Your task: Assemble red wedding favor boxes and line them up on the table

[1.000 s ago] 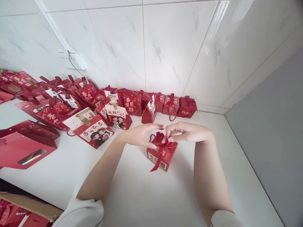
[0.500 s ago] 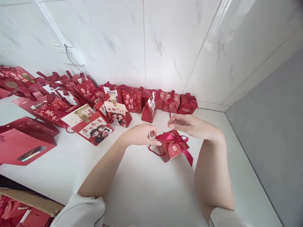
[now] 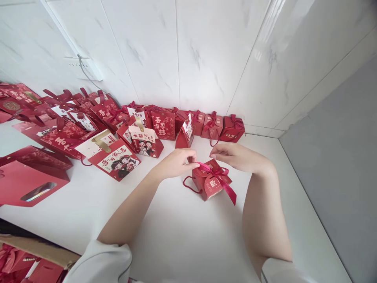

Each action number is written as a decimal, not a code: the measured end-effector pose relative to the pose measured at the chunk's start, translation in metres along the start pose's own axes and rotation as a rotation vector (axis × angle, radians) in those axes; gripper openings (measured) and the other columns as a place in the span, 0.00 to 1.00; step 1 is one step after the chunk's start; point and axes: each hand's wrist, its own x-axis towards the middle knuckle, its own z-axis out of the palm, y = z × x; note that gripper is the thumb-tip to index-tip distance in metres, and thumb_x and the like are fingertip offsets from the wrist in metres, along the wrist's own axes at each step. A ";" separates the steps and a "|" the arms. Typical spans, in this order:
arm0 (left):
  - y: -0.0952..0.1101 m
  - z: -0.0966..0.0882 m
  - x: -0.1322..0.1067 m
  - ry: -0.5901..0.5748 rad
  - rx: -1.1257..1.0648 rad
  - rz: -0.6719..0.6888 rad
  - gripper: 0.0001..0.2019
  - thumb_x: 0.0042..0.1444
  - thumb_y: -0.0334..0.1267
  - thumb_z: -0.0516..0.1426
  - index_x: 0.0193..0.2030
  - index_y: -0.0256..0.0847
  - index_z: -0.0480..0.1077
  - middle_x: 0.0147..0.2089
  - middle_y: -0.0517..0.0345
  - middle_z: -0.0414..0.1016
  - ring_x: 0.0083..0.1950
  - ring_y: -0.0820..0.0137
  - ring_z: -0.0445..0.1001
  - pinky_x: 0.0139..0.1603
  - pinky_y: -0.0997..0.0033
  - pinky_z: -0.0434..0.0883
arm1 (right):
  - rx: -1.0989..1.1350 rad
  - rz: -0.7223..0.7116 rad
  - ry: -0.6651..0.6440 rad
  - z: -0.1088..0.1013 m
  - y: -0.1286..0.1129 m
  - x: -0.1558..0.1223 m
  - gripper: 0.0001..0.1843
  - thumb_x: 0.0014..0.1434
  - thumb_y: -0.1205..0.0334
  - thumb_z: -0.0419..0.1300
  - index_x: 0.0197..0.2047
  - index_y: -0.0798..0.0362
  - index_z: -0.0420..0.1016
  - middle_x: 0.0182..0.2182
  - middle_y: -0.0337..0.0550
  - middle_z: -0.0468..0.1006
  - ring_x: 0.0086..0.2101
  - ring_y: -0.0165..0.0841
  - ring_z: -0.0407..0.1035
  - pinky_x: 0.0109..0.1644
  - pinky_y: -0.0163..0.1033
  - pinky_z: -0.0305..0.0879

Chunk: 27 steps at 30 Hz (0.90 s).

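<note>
A small red gift box point(image 3: 207, 184) with flaps curved over its top rests on the white table. Its magenta satin ribbon point(image 3: 216, 173) is tied in a bow, with one long tail draped over the near right side. A red cord handle point(image 3: 190, 184) loops out on the left. My left hand point(image 3: 178, 162) pinches the ribbon's left end between thumb and fingers, at the box's back left corner. Just behind the box, my right hand point(image 3: 235, 156) hovers with bent fingers and thumb slightly apart; no ribbon shows between them.
Small red boxes with bows point(image 3: 232, 129) line the tiled wall. Red printed gift bags point(image 3: 114, 157) crowd the left side, with a larger red box point(image 3: 32, 177) nearer me. A cardboard carton point(image 3: 44, 249) of red boxes sits below the table edge. A grey panel point(image 3: 332, 157) borders the right.
My left hand has risen slightly, drawing the ribbon end up and back. The box sits a little further left in view. My right hand stays nearly in place.
</note>
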 end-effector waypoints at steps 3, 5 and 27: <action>0.007 -0.011 -0.005 0.096 -0.011 -0.014 0.08 0.59 0.42 0.55 0.31 0.40 0.65 0.32 0.62 0.70 0.32 0.74 0.67 0.32 0.74 0.63 | 0.009 -0.026 -0.044 0.002 -0.003 0.002 0.16 0.63 0.49 0.50 0.33 0.49 0.72 0.30 0.38 0.76 0.31 0.33 0.68 0.32 0.37 0.60; 0.010 -0.018 -0.009 0.156 -0.020 -0.022 0.08 0.58 0.40 0.54 0.32 0.40 0.65 0.33 0.62 0.71 0.33 0.74 0.68 0.32 0.74 0.63 | 0.031 -0.034 -0.055 0.003 -0.005 0.002 0.18 0.63 0.46 0.51 0.34 0.49 0.73 0.31 0.39 0.77 0.31 0.34 0.69 0.32 0.37 0.61; 0.006 -0.034 -0.014 0.024 -0.218 -0.076 0.09 0.58 0.35 0.51 0.45 0.40 0.67 0.44 0.55 0.77 0.44 0.69 0.73 0.42 0.71 0.69 | -0.025 -0.335 -0.018 0.043 -0.017 0.032 0.17 0.56 0.73 0.52 0.42 0.48 0.77 0.43 0.42 0.75 0.43 0.36 0.70 0.44 0.39 0.65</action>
